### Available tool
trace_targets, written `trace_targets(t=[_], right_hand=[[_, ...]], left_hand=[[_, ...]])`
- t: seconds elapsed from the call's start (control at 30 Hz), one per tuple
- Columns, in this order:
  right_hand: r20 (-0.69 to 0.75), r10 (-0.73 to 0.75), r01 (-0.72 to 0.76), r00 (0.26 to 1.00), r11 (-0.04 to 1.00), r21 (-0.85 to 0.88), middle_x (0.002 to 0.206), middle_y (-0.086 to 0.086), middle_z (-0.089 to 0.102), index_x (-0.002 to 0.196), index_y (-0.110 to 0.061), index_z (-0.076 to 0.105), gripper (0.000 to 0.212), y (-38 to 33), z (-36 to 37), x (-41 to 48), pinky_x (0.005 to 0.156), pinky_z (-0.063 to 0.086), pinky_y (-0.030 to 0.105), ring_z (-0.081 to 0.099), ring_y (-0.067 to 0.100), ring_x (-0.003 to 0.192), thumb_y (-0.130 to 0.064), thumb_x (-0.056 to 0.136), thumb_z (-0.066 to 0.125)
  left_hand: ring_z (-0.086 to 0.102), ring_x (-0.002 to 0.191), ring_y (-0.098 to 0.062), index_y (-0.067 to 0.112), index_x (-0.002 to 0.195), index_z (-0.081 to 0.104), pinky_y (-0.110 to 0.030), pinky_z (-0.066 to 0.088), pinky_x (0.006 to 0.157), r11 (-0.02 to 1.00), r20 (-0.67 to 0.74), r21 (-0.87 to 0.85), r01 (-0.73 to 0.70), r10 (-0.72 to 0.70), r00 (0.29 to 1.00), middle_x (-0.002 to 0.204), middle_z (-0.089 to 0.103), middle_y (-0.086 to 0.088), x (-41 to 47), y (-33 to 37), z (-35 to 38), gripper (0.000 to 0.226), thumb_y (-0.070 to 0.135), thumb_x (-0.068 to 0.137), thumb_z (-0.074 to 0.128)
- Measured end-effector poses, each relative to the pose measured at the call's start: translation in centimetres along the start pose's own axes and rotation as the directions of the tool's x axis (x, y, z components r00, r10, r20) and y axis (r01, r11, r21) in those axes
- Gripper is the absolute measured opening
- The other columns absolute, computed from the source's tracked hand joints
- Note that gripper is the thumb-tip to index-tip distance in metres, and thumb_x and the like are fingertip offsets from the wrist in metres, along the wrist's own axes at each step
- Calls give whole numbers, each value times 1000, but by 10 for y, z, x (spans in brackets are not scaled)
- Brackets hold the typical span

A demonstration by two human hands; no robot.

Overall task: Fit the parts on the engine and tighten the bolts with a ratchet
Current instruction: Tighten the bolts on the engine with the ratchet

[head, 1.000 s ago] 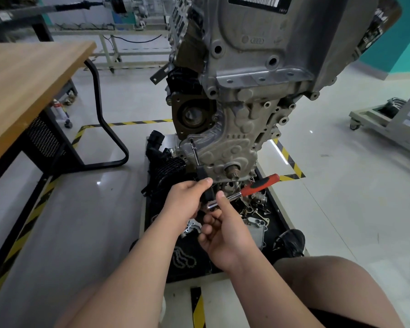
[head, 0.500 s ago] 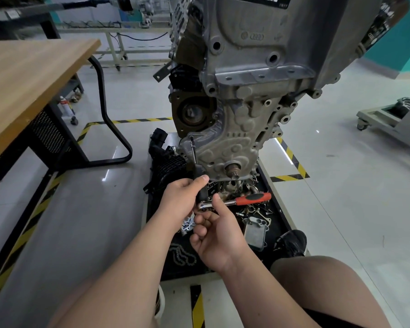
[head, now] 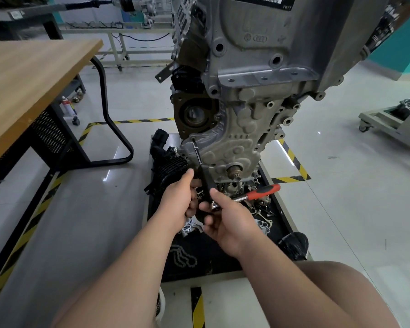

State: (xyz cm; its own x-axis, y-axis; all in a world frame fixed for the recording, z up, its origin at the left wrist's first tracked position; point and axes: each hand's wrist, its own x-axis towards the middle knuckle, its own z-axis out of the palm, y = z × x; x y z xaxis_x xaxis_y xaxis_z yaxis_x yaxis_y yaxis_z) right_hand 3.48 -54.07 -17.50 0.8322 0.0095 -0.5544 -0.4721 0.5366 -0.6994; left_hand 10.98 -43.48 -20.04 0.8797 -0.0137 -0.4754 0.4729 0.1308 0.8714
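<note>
Ratchet [head: 262,192] handle, flat half a second ago, now angles up-right from the right hand [head: 225,221] again: a back-and-forth stroke, so tightening looks underway, not finished. Right hand clamps the ratchet head, thumb on top. Left hand [head: 176,204], just beside it and nearly touching, grips the extension bar [head: 207,185], which runs up and away from both hands to a bolt [head: 193,140] on the engine [head: 234,147] cover. Loose parts lie on the black tray [head: 223,263] under the hands.
</note>
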Motion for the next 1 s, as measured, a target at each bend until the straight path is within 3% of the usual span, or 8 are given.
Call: trace_targets(t=[0.13, 0.27, 0.37, 0.43, 0.73, 1.0], right_hand=[[-1, -35, 34, 999, 992, -125, 67, 2, 68, 88, -16, 59, 12, -11, -15, -7, 45, 44, 22, 48, 11, 40, -27, 94, 62], [3, -91, 87, 996, 936, -340, 62, 6, 64, 92, -10, 61, 12, -31, -35, -7, 45, 44, 25, 49, 15, 43, -22, 95, 60], [-19, -87, 69, 996, 884, -463, 59, 8, 62, 86, -10, 61, 11, -43, -56, -2, 48, 44, 27, 49, 17, 44, -17, 95, 60], [-44, -89, 57, 995, 874, -483, 60, 10, 62, 87, -10, 60, 10, -49, -70, -1, 47, 44, 28, 49, 18, 45, -17, 95, 61], [-8, -124, 107, 992, 884, -455, 62, 11, 62, 91, -9, 60, 10, -48, -85, -2, 47, 46, 28, 50, 19, 46, -18, 95, 60], [-1, -128, 117, 992, 904, -411, 62, 10, 63, 86, -10, 61, 13, -37, -78, -6, 47, 46, 29, 51, 19, 45, -21, 95, 61]], left_hand=[[39, 35, -8, 9, 82, 58, -13, 25, 32, 913, 19, -372, 167, -173, 985, 55, 42, 1, 3, 9, -5, 25, 19, 95, 40], [46, 56, -13, 7, 85, 53, -17, 34, 37, 799, 67, -548, 248, -253, 965, 72, 45, -5, 5, 14, -9, 24, 7, 92, 30], [49, 63, -16, 5, 88, 53, -21, 35, 48, 763, 93, -576, 292, -293, 951, 84, 47, -7, 8, 12, -11, 29, 0, 92, 25], [51, 64, -15, 5, 89, 53, -19, 37, 44, 759, 102, -576, 304, -303, 948, 85, 48, -8, 10, 11, -13, 29, -2, 93, 25], [58, 44, -8, 7, 89, 55, -15, 33, 31, 797, 135, -520, 307, -279, 951, 68, 61, -4, 17, 13, -11, 21, 11, 103, 39], [43, 34, -5, 13, 84, 57, -15, 24, 27, 843, 128, -436, 315, -289, 949, 52, 53, 2, 16, 5, -12, 33, 28, 105, 37]])
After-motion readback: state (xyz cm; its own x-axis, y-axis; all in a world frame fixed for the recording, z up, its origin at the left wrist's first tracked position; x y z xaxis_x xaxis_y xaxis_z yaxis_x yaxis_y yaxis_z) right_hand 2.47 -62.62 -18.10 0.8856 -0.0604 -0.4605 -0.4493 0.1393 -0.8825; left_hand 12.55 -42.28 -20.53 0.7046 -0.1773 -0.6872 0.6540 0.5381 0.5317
